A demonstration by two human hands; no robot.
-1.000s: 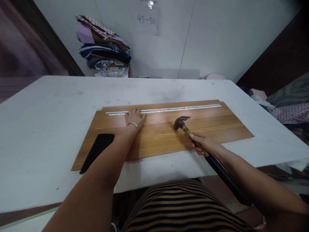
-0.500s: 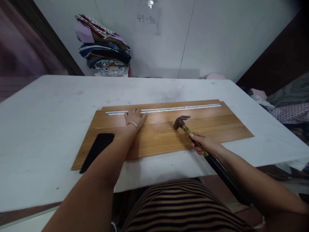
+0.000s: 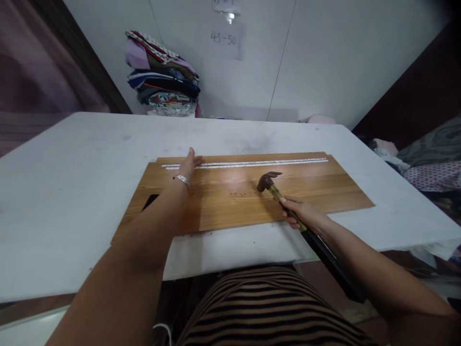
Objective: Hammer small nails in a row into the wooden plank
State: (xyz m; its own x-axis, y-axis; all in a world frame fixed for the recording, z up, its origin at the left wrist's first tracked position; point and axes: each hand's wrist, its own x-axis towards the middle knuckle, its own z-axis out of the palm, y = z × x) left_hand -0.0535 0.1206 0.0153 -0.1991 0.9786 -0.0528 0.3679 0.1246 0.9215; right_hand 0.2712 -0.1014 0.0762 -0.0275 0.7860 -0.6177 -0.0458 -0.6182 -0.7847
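My right hand (image 3: 297,212) is wrapped round the handle of a claw hammer (image 3: 265,181), whose brown metal head is over the middle of a wooden board (image 3: 309,185). Close to the hammer head, a row of tiny nails (image 3: 242,193) shows on the board. Two long white strips with printed marks, like measuring tape (image 3: 252,164), run along the board's far side. At their left part, my left hand (image 3: 189,166) is turned on its edge, thumb up and fingers stretched out, with nothing in it. I cannot tell whether it touches the strips.
A black phone (image 3: 149,201) lies on the board's left part, mostly hidden by my left forearm. The board rests on a white-covered table (image 3: 90,158). Folded clothes (image 3: 163,79) are stacked at the back against a wall (image 3: 324,57). More fabric (image 3: 434,170) lies beyond the table's right edge.
My left hand has shifted left and rolled from palm-down onto its edge, and its forearm now covers most of the phone. My right hand and the hammer look almost unmoved. The view has shifted slightly.
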